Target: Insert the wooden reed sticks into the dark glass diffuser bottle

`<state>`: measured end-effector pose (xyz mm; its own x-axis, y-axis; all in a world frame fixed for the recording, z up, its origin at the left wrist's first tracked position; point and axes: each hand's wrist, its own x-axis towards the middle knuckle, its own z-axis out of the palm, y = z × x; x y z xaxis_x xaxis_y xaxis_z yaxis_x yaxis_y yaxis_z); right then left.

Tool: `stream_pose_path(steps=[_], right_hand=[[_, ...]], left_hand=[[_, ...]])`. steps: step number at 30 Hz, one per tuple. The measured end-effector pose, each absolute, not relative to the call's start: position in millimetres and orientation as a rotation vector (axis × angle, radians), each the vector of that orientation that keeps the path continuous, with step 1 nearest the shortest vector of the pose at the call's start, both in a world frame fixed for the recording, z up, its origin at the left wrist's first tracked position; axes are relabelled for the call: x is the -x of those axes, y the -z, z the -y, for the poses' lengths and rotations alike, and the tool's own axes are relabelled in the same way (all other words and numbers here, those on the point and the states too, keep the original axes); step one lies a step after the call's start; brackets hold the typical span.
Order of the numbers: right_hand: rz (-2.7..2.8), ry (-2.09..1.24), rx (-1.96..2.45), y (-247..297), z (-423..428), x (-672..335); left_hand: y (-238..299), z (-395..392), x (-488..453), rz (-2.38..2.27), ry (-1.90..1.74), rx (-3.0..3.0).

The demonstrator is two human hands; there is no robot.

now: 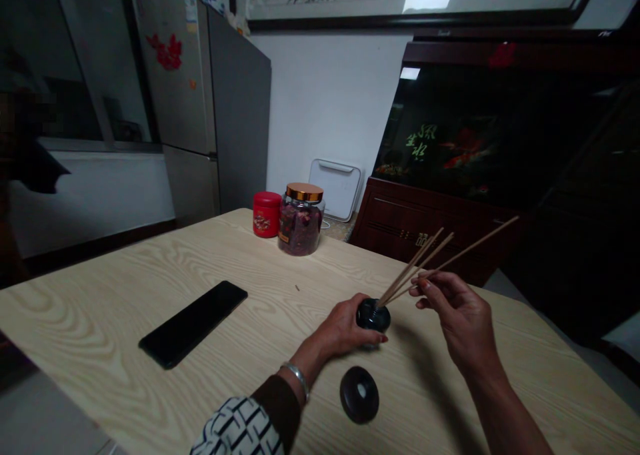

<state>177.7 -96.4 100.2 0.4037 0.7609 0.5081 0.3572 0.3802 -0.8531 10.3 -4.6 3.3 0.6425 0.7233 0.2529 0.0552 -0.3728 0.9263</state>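
Note:
My left hand (345, 328) is wrapped round a small dark round holder (373, 315) that stands on the light wooden table (125, 308). My right hand (457, 311) pinches several thin wooden sticks (435, 255). Their lower ends rest in the holder's top and they slant up to the right. A dark round lid-like disc (359, 393) with a pale centre lies on the table just in front of the holder, touched by neither hand.
A black phone (193, 322) lies flat on the left of the table. A red tin (267, 214) and a gold-lidded glass jar (301, 219) stand at the far edge. Behind are a fridge (210, 101) and a dark fish tank (475, 135).

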Motion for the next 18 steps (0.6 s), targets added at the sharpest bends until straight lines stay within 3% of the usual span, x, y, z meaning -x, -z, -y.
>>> stream_pose_path(steps=[18], right_hand=[[1.406,-0.388,1.460,-70.1,85.1,-164.8]], left_hand=[[-1.1,3.2,-11.0,-0.635,-0.806,-1.839]])
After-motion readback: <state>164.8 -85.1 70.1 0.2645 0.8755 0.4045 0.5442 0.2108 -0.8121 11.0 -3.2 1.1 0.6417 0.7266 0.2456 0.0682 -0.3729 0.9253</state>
